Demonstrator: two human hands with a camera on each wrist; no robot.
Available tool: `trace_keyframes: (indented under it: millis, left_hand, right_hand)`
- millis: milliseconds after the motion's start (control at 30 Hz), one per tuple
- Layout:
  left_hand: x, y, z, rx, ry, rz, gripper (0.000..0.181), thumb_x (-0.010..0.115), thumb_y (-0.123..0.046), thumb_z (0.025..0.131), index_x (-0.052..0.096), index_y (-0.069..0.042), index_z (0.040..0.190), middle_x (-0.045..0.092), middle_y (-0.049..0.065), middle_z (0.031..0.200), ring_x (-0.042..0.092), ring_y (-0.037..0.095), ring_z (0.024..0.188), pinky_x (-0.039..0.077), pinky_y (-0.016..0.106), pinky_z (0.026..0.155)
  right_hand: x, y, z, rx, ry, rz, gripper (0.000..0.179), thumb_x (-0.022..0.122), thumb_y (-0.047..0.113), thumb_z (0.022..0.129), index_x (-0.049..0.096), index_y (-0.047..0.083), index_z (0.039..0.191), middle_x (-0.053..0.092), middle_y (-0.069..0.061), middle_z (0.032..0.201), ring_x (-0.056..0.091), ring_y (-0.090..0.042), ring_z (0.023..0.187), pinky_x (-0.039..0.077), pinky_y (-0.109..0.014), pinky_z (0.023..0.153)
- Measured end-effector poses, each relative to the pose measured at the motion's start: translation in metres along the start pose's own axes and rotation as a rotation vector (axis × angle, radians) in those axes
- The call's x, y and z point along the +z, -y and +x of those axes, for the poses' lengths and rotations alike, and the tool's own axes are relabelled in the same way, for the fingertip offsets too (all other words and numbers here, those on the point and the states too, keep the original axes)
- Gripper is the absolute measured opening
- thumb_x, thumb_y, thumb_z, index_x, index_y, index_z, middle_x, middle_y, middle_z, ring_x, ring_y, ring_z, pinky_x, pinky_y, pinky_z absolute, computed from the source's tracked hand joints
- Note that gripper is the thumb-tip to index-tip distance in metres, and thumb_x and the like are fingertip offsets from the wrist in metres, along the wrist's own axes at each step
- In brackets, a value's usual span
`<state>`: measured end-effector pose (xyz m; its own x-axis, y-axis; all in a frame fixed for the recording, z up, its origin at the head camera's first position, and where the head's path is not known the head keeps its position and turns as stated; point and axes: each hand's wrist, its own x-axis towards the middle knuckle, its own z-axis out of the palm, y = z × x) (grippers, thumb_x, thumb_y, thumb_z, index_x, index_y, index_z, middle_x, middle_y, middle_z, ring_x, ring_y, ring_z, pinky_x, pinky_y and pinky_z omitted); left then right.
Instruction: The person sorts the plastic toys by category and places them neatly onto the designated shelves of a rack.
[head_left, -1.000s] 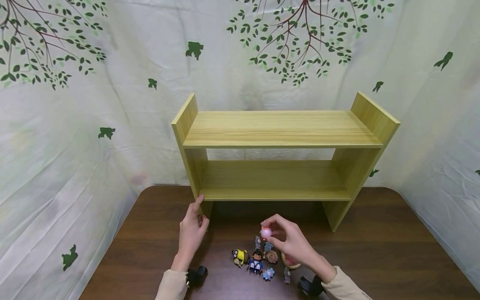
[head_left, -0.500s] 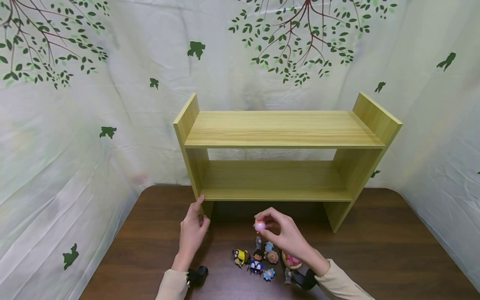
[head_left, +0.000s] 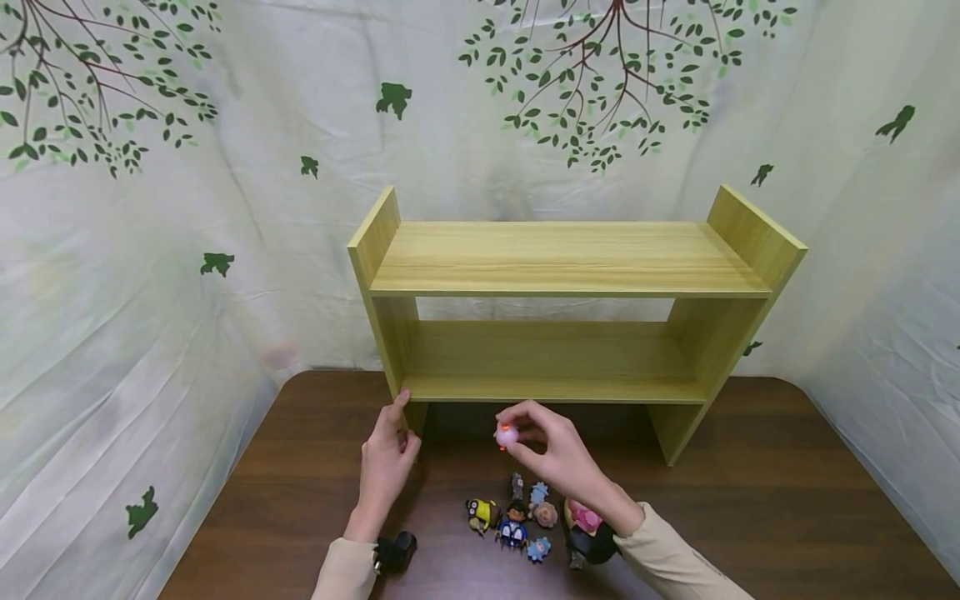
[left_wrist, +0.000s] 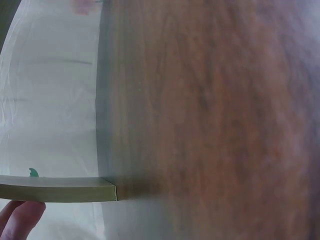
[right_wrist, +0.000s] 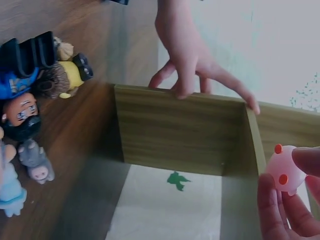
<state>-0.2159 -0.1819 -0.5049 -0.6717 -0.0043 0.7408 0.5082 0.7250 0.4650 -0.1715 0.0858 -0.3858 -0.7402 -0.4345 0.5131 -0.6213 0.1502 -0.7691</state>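
My right hand (head_left: pixel 558 450) pinches a small round pink toy figure (head_left: pixel 506 435) between thumb and fingertips, lifted in front of the shelf's lower opening. In the right wrist view, the pink toy (right_wrist: pixel 287 172) shows orange round spots and a small nub. My left hand (head_left: pixel 382 462) grips the front edge of the left side panel of a light wooden two-tier shelf (head_left: pixel 555 388). One finger stretches up to the corner of the lower board. In the left wrist view, fingertips (left_wrist: pixel 27 215) sit against the panel (left_wrist: pixel 65 190).
On the dark wooden table (head_left: pixel 780 500) lie several toy figures: a blue-suited figure (head_left: pixel 513 531), a yellow and black one (head_left: pixel 480 512), a spiky light-blue one (head_left: pixel 538 548) and a grey one (head_left: pixel 517 485). A pink-topped round item (head_left: pixel 583 515) is partly under my right wrist. A leaf-printed cloth (head_left: pixel 262 125) hangs behind.
My right hand has moved left and forward toward the shelf, carrying the pink toy figure away from the other toys. The left hand keeps its place on the panel.
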Motion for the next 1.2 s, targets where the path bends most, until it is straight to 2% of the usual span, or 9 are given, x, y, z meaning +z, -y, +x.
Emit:
trace_keyframes:
  millis: [200, 600, 900, 1200]
  left_hand:
    - [0.0, 0.0, 0.0, -0.001, -0.002, -0.001, 0.083, 0.061, 0.016, 0.075, 0.039, -0.024, 0.145, 0.053, 0.014, 0.099, 0.026, -0.001, 0.051, 0.031, 0.022, 0.044]
    - [-0.001, -0.001, 0.0, -0.013, 0.003, 0.005, 0.083, 0.061, 0.015, 0.075, 0.038, -0.024, 0.145, 0.054, 0.014, 0.101, 0.026, 0.0, 0.051, 0.032, 0.022, 0.044]
    - [-0.001, -0.002, 0.0, -0.014, -0.005, 0.008, 0.083, 0.061, 0.015, 0.075, 0.039, -0.024, 0.145, 0.052, 0.008, 0.097, 0.028, 0.0, 0.05, 0.034, 0.022, 0.044]
    - [0.0, -0.002, 0.0, -0.009, -0.01, 0.01, 0.082, 0.062, 0.014, 0.075, 0.039, -0.023, 0.145, 0.05, 0.007, 0.095, 0.03, 0.002, 0.051, 0.034, 0.023, 0.045]
  right_hand:
    - [0.003, 0.003, 0.007, 0.016, -0.009, 0.02, 0.024, 0.066, -0.011, 0.082, 0.06, -0.008, 0.105, 0.064, -0.018, 0.104, 0.064, -0.03, 0.092, 0.052, -0.038, 0.08]
    - [0.008, 0.006, 0.024, -0.016, -0.032, 0.033, 0.022, 0.066, -0.011, 0.082, 0.06, -0.007, 0.103, 0.064, -0.018, 0.099, 0.064, -0.031, 0.088, 0.052, -0.037, 0.08]
    - [0.016, 0.007, 0.037, -0.063, -0.04, 0.029, 0.023, 0.066, -0.013, 0.081, 0.06, -0.01, 0.103, 0.064, -0.021, 0.099, 0.063, -0.033, 0.089, 0.052, -0.04, 0.08]
    - [0.021, 0.005, 0.05, -0.087, -0.048, 0.033, 0.021, 0.065, -0.014, 0.081, 0.059, -0.012, 0.101, 0.064, -0.023, 0.096, 0.064, -0.035, 0.087, 0.052, -0.041, 0.08]
